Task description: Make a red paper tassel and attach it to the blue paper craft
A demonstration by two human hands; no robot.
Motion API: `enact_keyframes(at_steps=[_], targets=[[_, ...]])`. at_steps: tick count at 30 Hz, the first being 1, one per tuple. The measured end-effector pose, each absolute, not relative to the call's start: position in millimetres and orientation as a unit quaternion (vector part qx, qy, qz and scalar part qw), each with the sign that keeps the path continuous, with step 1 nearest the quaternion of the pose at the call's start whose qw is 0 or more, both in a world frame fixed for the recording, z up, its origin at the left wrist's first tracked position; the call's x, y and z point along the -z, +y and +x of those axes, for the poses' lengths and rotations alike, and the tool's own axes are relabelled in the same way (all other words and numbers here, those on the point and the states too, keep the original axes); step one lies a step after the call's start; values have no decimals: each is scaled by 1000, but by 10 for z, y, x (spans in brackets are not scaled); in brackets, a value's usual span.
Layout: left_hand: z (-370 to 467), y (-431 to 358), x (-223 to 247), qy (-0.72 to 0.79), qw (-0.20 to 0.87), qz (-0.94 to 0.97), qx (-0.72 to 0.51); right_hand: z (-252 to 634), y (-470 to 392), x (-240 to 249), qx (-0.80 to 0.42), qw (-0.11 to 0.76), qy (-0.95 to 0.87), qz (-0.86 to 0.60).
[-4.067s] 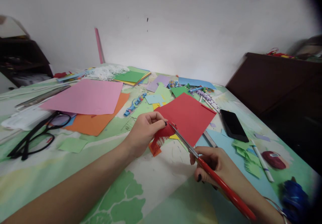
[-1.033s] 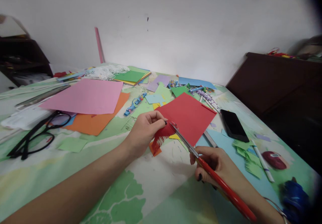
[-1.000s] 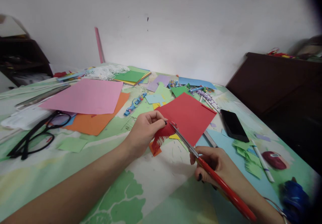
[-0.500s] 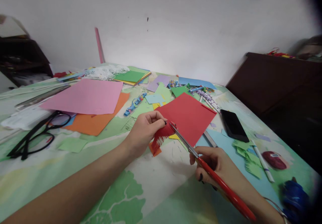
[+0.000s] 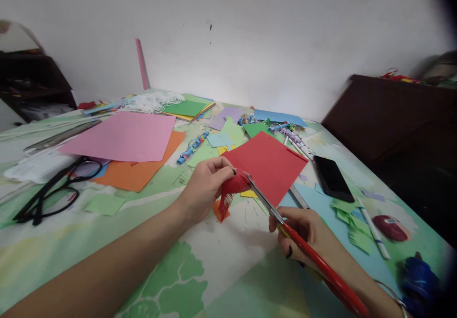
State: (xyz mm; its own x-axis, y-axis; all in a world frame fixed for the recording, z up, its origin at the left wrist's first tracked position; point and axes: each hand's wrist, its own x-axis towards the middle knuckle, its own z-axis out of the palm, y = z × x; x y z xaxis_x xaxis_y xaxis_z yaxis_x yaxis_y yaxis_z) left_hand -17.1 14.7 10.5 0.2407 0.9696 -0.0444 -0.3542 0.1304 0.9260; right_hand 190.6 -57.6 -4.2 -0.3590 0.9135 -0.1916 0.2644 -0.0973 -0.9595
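Between the thumb and fingers of my left hand (image 5: 210, 182) is a small strip of red paper (image 5: 236, 183), its lower edge cut into fine fringe. My right hand (image 5: 307, 232) is wrapped round a pair of red-handled scissors (image 5: 266, 201). The blade tips meet the right end of the red strip. Behind them a larger red sheet (image 5: 267, 163) lies on the table. A scrap of orange paper (image 5: 220, 211) sits below the fringe.
A pink sheet (image 5: 121, 137) overlaps an orange sheet (image 5: 143, 175) at left, near black glasses (image 5: 57, 194). On the right are a black phone (image 5: 333, 179), fringed green paper pieces (image 5: 357, 234), a white pen (image 5: 374, 234) and a dark blue object (image 5: 417, 280).
The scissor blades have drawn closer together at the red strip, and the handle has swung slightly. The fringe hangs narrower below my left hand. Other things stay in place.
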Motion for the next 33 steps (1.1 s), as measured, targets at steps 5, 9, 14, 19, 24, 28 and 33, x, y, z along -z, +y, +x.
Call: enact_keyframes(at_steps=[5, 9, 14, 19, 24, 28, 33], targets=[[-164, 143, -111, 363, 656, 435, -499, 1881, -588, 3, -559, 299, -608, -479], [-161, 141, -113, 376, 650, 444, -489, 1868, -590, -7, -545, 293, -610, -495], [-164, 148, -106, 372, 649, 451, -487, 1868, -583, -8, -544, 291, -611, -496], [-164, 153, -96, 384, 639, 458, -485, 1878, -579, 9, -548, 286, -613, -492], [-162, 147, -103, 391, 630, 469, -480, 1872, -582, -4, -559, 294, -606, -483], [-165, 142, -107, 394, 632, 467, -477, 1864, -585, -20, -552, 295, -605, -492], [-169, 151, -96, 390, 632, 467, -480, 1866, -589, -13, -559, 298, -604, -484]])
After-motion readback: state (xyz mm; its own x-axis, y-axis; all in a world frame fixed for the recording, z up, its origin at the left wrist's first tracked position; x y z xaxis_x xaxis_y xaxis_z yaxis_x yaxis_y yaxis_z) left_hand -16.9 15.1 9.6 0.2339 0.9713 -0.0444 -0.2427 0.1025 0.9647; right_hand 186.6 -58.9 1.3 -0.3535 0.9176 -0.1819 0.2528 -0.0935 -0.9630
